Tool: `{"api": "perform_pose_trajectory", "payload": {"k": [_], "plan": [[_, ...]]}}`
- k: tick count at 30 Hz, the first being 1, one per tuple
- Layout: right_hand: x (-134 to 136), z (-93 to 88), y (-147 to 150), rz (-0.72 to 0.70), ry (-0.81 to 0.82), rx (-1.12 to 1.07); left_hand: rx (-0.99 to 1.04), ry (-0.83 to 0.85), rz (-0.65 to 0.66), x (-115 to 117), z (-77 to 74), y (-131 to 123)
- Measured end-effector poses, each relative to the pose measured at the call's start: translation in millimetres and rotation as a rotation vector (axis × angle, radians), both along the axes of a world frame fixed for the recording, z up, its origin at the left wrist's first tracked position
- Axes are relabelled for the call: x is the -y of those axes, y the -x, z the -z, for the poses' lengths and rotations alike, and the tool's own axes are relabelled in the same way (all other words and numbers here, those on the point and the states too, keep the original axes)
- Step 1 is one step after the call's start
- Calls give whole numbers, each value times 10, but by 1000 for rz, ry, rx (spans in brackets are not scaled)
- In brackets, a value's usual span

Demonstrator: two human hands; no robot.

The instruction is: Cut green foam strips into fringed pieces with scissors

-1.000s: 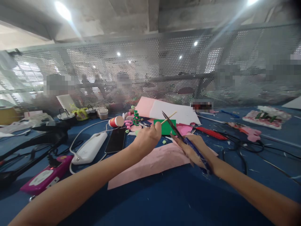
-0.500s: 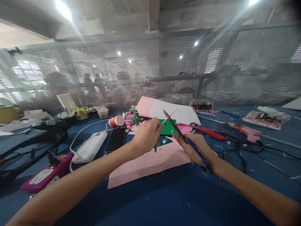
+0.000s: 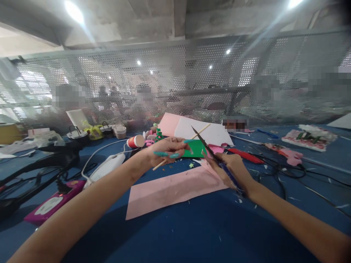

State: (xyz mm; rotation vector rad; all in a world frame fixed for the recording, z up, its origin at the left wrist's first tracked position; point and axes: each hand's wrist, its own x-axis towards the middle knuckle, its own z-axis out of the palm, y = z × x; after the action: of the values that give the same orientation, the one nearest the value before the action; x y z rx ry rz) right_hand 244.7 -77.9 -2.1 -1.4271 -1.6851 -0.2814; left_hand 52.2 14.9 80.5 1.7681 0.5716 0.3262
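My left hand [image 3: 171,148] pinches a thin wooden stick [image 3: 202,128], which slants up to the right and passes under the fingers. My right hand [image 3: 229,170] is wrapped round scissors [image 3: 207,147] with dark blades and a blue handle. The blades point up and left, close to the stick's upper part. Behind both hands is a green paper piece [image 3: 196,150]. A long pink paper strip [image 3: 170,193] lies below my left hand, and a small pale green star [image 3: 191,165] rests beyond it.
A power bank [image 3: 109,168] with a cable and a magenta power strip [image 3: 55,202] lie left. At right are a red cutter [image 3: 245,155], a pink glue gun [image 3: 292,156] and dark cables. Pink and white sheets [image 3: 203,130] stand before the perforated screen [image 3: 170,73].
My left hand has turned over and shifted slightly left, so its fingertips now show and the stick extends out on both sides. My right hand with the scissors has barely moved.
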Motion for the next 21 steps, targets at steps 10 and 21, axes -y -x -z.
{"api": "perform_pose_trajectory", "payload": {"k": [10,21], "plan": [[-78,103,-13,182,170,99,-642,-1534,-337,94,280,-65],[-97,144,-33,146,90,42,-200,-719,-297,67,206,-102]]}}
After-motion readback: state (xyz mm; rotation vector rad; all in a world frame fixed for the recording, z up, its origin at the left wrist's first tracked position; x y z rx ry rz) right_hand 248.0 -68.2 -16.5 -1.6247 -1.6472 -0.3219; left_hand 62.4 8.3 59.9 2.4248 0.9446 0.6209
